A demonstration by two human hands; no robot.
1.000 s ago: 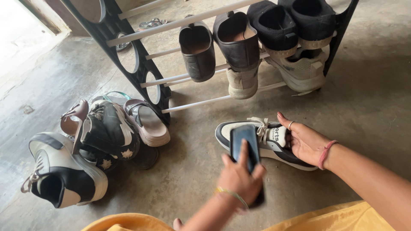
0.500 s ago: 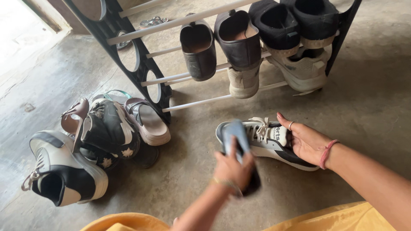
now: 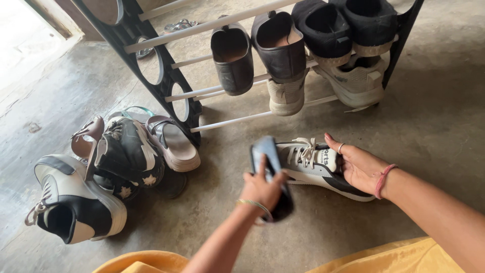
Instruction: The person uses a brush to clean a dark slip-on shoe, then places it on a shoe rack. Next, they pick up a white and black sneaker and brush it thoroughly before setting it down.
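Observation:
A white, grey and black sneaker [image 3: 314,164] lies on its side on the concrete floor. My right hand [image 3: 359,167] grips its heel opening, a ring on one finger and a pink band at the wrist. My left hand [image 3: 262,191] holds a dark oblong brush [image 3: 269,167] and presses it against the sneaker's toe end, which it hides. A thin bangle circles my left wrist.
A black shoe rack [image 3: 174,86] with white bars stands behind, holding dark slip-ons [image 3: 255,53], black shoes [image 3: 348,25] and beige sneakers [image 3: 353,83]. At left lies a pile of sneakers [image 3: 76,199] and sandals [image 3: 172,144]. Yellow cloth [image 3: 399,258] covers my lap.
My left hand has slid the brush leftward along the sneaker toward its toe. The right hand and the sneaker have stayed put.

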